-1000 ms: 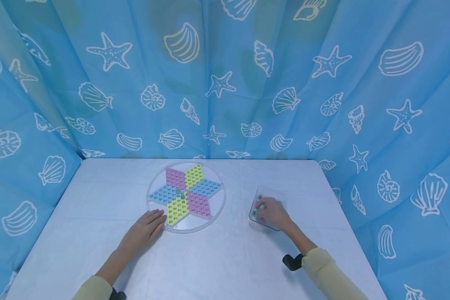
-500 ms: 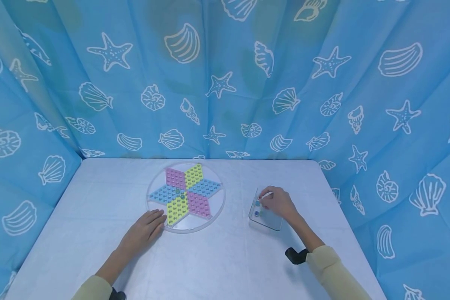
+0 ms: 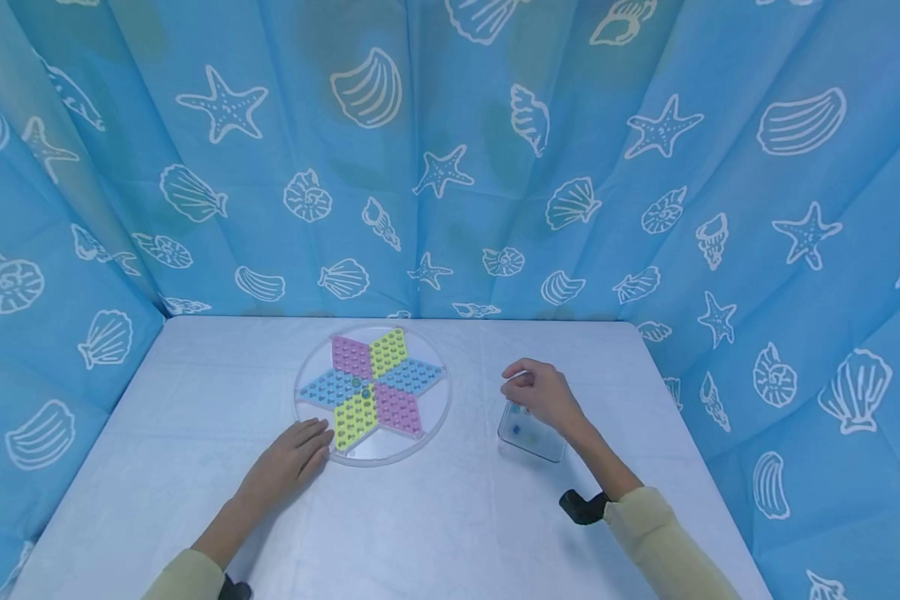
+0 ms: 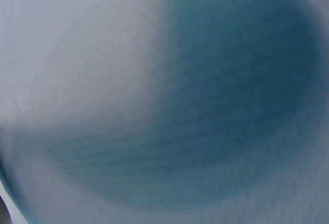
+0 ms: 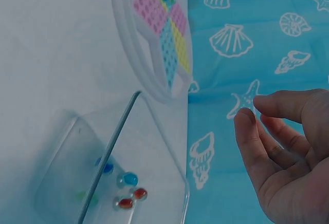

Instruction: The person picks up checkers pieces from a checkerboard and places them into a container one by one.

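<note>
A round Chinese checkers board (image 3: 433, 418) with a pink, yellow and blue star lies on the table, two dark greenish marbles (image 3: 365, 393) near its middle. My left hand (image 3: 288, 462) rests at its lower left rim, fingers relaxed. Above the far end of a clear plastic box (image 3: 536, 451) is my right hand (image 3: 542, 393), thumb and forefinger pinched together. A small dark reddish marble (image 5: 248, 112) seems caught there, mostly hidden by the fingertips. Inside the box the right wrist view shows a light blue marble (image 5: 130, 179), red marbles (image 5: 140, 193), a dark blue one and a green one.
A white cloth covers the table (image 3: 420, 525). Blue curtains (image 3: 450, 225) with white shells and starfish hang behind and along both sides. The left wrist view is blurred, with only a dark blue-green patch on pale cloth.
My right hand, first reaching into the box, has pinched at a red marble, then risen and shifted toward the far left over the box's far end. The left hand and board stay put.
</note>
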### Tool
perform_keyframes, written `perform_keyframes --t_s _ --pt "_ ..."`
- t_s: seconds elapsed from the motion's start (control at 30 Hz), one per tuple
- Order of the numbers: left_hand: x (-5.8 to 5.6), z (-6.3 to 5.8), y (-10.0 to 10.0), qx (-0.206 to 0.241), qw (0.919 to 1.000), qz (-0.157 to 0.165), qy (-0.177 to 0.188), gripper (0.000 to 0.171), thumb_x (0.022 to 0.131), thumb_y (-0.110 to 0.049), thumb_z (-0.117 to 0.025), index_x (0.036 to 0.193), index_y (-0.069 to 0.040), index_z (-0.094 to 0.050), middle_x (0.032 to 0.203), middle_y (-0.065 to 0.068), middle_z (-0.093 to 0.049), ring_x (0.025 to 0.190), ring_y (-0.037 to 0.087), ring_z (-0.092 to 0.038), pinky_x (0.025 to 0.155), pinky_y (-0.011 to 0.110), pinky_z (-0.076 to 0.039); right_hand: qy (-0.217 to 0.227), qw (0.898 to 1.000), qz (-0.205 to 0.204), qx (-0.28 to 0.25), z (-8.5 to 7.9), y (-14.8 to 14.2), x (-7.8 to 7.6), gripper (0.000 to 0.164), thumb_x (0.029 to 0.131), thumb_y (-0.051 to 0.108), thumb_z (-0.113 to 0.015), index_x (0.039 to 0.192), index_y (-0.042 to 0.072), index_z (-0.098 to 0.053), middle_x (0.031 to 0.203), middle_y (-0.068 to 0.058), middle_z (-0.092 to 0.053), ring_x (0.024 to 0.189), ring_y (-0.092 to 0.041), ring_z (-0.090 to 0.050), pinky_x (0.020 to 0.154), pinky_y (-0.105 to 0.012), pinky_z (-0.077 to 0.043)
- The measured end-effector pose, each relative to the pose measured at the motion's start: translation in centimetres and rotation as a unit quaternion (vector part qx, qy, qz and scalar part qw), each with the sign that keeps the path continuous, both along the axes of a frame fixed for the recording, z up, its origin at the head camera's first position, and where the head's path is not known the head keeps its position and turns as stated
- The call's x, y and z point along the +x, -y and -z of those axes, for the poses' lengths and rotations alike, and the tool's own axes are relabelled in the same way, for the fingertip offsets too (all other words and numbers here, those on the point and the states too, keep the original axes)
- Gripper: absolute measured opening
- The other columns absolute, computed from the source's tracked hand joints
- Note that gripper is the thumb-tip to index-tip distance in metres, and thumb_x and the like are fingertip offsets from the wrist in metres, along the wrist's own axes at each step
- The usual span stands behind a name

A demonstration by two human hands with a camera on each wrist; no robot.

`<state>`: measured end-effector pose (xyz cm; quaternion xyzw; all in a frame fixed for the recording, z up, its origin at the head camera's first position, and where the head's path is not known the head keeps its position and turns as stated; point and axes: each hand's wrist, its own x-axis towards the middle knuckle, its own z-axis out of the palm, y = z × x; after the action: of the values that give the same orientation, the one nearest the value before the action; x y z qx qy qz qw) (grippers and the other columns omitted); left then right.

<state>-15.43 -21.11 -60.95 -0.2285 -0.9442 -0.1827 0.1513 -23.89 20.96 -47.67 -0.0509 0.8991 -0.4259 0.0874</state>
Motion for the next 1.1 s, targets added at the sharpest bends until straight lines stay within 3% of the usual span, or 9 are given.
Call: perform_keyframes --t_s 0.33,0.77,1.1 --pt "0.0 -0.1 -0.1 0.0 1.0 0.002 -0.007 0.034 0.097 -0.019 -0.067 0.127 -0.003 -0.067 0.133 0.015 -0.062 0.127 0.035 -0.054 0.111 0.05 -0.04 -0.014 0.999 -0.012 -0.039 -0.4 3.5 -0.2 0.015 0.094 0.017 -0.069 0.109 0.012 -0.068 0.093 -0.002 -0.072 0.084 -0.019 -0.07 0.08 -0.04 -0.06" --pt "0.2 -0.7 -0.4 -0.003 0.9998 -0.009 0.016 0.034 0.098 -0.021 -0.065 0.127 -0.003 -0.067 0.134 0.015 -0.061 0.128 0.035 -0.053 0.112 0.05 -0.039 -0.006 0.998 -0.038 -0.055 0.6 7.3 -0.1 0.016 0.093 0.013 -0.071 0.108 0.01 -0.069 0.09 0.0 -0.07 0.082 -0.017 -0.068 0.075 -0.035 -0.059" --pt "0.3 -0.8 -0.3 0.006 0.9998 -0.006 0.018 0.034 0.098 -0.021 -0.065 0.127 -0.002 -0.067 0.134 0.016 -0.061 0.128 0.037 -0.053 0.112 0.052 -0.039 -0.019 0.995 -0.079 -0.057 2.4 9.7 -0.3 0.021 0.091 0.011 -0.072 0.111 0.005 -0.068 0.094 -0.002 -0.07 0.087 -0.018 -0.068 0.075 -0.031 -0.06"
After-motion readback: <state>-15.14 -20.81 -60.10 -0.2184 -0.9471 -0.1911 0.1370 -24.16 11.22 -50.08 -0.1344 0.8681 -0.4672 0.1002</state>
